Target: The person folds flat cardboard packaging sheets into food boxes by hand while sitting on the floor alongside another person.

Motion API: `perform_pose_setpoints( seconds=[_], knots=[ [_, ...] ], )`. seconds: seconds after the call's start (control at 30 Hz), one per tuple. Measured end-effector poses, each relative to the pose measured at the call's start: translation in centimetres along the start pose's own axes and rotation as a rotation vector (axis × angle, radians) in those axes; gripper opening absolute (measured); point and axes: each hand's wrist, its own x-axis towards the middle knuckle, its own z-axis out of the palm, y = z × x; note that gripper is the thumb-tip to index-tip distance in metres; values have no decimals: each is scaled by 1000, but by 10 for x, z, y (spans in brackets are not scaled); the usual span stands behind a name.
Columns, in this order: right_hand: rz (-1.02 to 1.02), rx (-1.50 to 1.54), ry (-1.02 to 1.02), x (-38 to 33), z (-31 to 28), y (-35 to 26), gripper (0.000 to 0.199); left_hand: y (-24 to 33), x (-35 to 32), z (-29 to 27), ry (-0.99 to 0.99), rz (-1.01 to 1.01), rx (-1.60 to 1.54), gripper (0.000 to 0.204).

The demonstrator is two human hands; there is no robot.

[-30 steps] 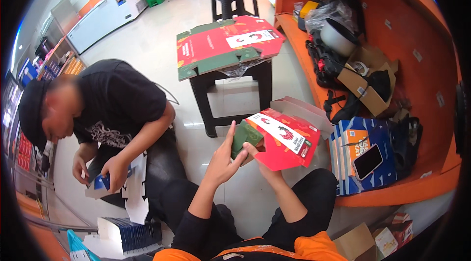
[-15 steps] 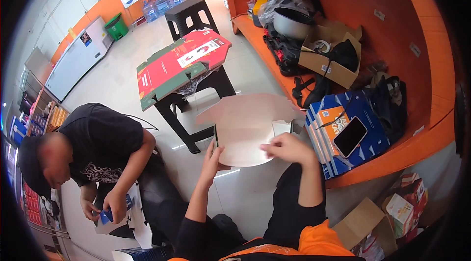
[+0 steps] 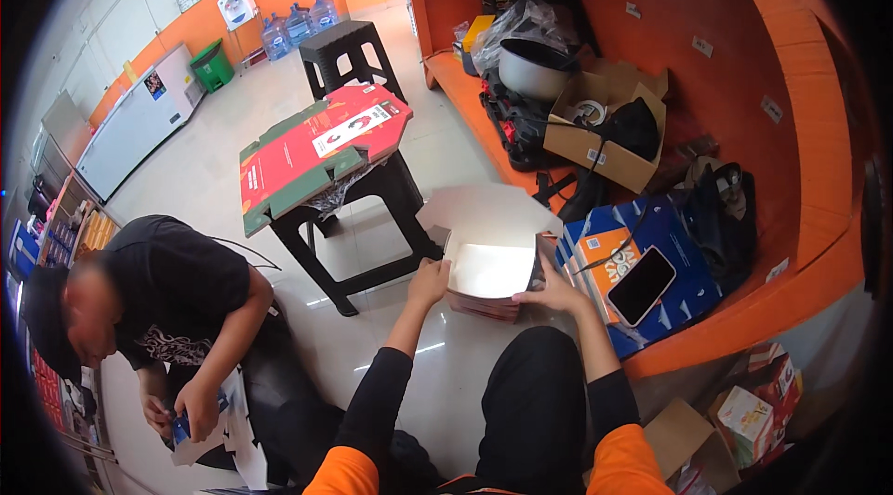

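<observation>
A cardboard box (image 3: 491,270) with a pale inside stands in front of me, its wide lid flap (image 3: 488,209) raised at the far side. My left hand (image 3: 430,280) grips the left wall, fingers closed on it. On the right wall my right hand (image 3: 553,290) holds the near corner, thumb along the front edge. Under the box's front edge a reddish surface with layered lines (image 3: 484,309) shows; whether it is the box's own front or a stack beneath, I cannot tell.
Flat red and green cardboard (image 3: 307,151) lies on a black stool (image 3: 391,207). To the right, an orange shelf (image 3: 698,339) bears a phone (image 3: 642,286) on blue boxes, an open carton (image 3: 595,146) and a pot (image 3: 535,72). At left a co-worker (image 3: 186,309) handles blue-white card.
The box's sides now stand up around its base, and it sits further right. My right hand has moved from inside it to its right wall. My left hand has shifted right.
</observation>
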Motion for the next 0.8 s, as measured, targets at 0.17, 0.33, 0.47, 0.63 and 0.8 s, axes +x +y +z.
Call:
perform_pose_setpoints(
  seconds=[0.17,0.33,0.47,0.63,0.8],
  knots=[
    [41,36,150,-15,3,24,108,24,7,19,56,-61,13,32],
    [-104,-80,259,-12,6,41,86,19,17,25,150,-126,-113,41],
    [-117,-103,291,-15,13,36,70,14,20,21,44,-129,-56,42],
    [-101,-405,310,-21,8,28,55,37,18,16,142,-243,-47,35],
    [-395,-618,419,-18,10,34,42,23,30,18,78,-162,-26,30]
  ],
)
